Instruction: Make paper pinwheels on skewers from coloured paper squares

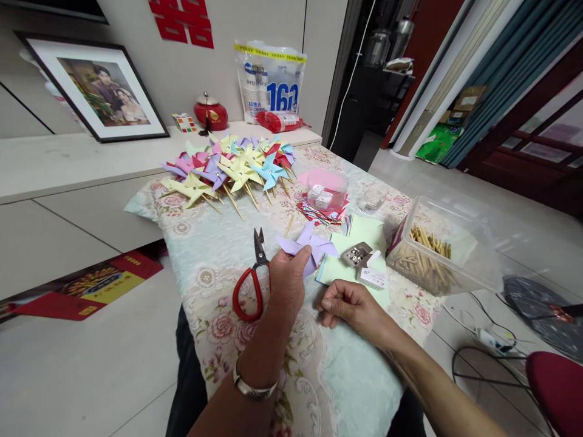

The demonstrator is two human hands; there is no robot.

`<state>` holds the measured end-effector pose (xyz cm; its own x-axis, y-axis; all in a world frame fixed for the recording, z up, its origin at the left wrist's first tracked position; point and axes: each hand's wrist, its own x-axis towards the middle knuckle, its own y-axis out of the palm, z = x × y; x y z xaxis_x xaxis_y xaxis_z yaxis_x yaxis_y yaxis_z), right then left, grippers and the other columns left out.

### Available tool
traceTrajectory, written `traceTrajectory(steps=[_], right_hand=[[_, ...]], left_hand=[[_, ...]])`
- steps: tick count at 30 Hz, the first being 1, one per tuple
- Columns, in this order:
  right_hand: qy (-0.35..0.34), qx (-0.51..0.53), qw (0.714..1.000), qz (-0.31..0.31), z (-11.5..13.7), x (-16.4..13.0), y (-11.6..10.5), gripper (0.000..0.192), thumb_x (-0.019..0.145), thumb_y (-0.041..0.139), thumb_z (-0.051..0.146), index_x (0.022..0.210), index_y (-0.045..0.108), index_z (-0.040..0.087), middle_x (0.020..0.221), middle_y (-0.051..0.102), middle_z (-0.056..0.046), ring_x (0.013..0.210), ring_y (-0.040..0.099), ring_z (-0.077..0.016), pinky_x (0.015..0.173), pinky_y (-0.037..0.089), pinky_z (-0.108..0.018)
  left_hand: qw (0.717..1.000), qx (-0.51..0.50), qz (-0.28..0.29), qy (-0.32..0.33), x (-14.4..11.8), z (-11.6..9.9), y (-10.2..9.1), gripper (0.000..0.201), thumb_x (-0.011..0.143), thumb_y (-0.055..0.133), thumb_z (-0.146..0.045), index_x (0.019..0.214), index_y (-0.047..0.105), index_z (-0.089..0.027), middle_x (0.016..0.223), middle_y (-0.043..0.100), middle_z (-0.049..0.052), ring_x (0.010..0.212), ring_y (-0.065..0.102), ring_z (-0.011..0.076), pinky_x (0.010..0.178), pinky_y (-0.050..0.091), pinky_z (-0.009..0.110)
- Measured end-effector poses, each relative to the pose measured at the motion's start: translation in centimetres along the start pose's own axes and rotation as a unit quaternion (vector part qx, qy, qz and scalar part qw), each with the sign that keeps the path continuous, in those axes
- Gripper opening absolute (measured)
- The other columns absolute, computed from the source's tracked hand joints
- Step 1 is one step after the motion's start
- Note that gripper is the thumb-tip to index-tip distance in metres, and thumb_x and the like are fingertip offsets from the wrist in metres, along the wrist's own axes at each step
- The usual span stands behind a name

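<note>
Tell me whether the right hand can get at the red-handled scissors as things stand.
Probably not directly: the left hand, holding a purple pinwheel, and its forearm lie between the right hand and the scissors; it would likely have to go around.

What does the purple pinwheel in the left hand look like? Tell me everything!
The pinwheel is pale purple and looks like folded paper, with pointed blades spreading outward. The left hand holds it over the flowery tablecloth, thumb partly covering it, between the red-handled scissors and the green paper. The right hand isn't touching it.
</note>
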<state>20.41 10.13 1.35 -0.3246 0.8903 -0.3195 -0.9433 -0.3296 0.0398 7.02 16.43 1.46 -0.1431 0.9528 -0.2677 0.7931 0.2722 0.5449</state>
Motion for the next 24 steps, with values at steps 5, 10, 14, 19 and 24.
traceTrajectory(steps=[5, 10, 14, 19, 24], right_hand=[[0.010, 0.020, 1.000, -0.002, 0.0, 0.1, 0.2, 0.041, 0.075, 0.078, 0.053, 0.074, 0.060, 0.016, 0.058, 0.067, 0.001, 0.050, 0.061, -0.0106, 0.053, 0.047, -0.023], [0.003, 0.036, 0.999, 0.002, -0.2, 0.2, 0.1, 0.039, 0.074, 0.079, 0.051, 0.079, 0.061, 0.016, 0.059, 0.061, 0.005, 0.044, 0.055, -0.0075, 0.045, 0.041, -0.020], [0.006, 0.037, 0.999, -0.013, -0.2, 0.2, 0.0, 0.042, 0.072, 0.080, 0.054, 0.077, 0.060, 0.017, 0.058, 0.060, 0.005, 0.041, 0.052, -0.0070, 0.041, 0.037, -0.020], [-0.033, 0.014, 0.999, -0.005, 2.0, -0.9, -0.5, 0.035, 0.077, 0.078, 0.049, 0.082, 0.064, 0.017, 0.058, 0.064, 0.003, 0.050, 0.056, -0.0105, 0.053, 0.045, -0.024], [-0.155, -0.065, 0.983, -0.079, 5.4, -1.8, -1.1, 0.018, 0.089, 0.069, 0.038, 0.086, 0.067, 0.020, 0.069, 0.066, 0.000, 0.065, 0.058, -0.0146, 0.065, 0.044, -0.028]], left_hand=[[1.000, -0.011, 0.000, 0.003, 0.3, 0.5, -0.2, 0.028, 0.061, 0.078, -0.027, 0.085, 0.070, -0.016, 0.064, 0.066, -0.004, 0.061, 0.059, 0.0140, 0.063, 0.048, 0.025], [1.000, -0.010, 0.002, 0.003, 0.4, 0.6, -0.3, 0.030, 0.061, 0.078, -0.027, 0.088, 0.070, -0.015, 0.067, 0.067, -0.003, 0.062, 0.059, 0.0138, 0.064, 0.048, 0.025], [1.000, -0.020, 0.004, -0.001, 0.3, 0.4, -0.1, 0.034, 0.060, 0.079, -0.027, 0.091, 0.071, -0.015, 0.070, 0.069, -0.002, 0.063, 0.060, 0.0138, 0.064, 0.048, 0.025], [1.000, 0.016, 0.014, 0.014, 0.2, 0.4, -0.3, 0.027, 0.063, 0.077, -0.028, 0.085, 0.071, -0.014, 0.073, 0.070, -0.001, 0.062, 0.059, 0.0136, 0.064, 0.048, 0.025], [0.997, 0.054, 0.042, 0.028, 0.0, 0.6, -0.5, 0.025, 0.066, 0.076, -0.031, 0.082, 0.073, -0.012, 0.075, 0.072, 0.002, 0.067, 0.063, 0.0172, 0.065, 0.049, 0.027]])
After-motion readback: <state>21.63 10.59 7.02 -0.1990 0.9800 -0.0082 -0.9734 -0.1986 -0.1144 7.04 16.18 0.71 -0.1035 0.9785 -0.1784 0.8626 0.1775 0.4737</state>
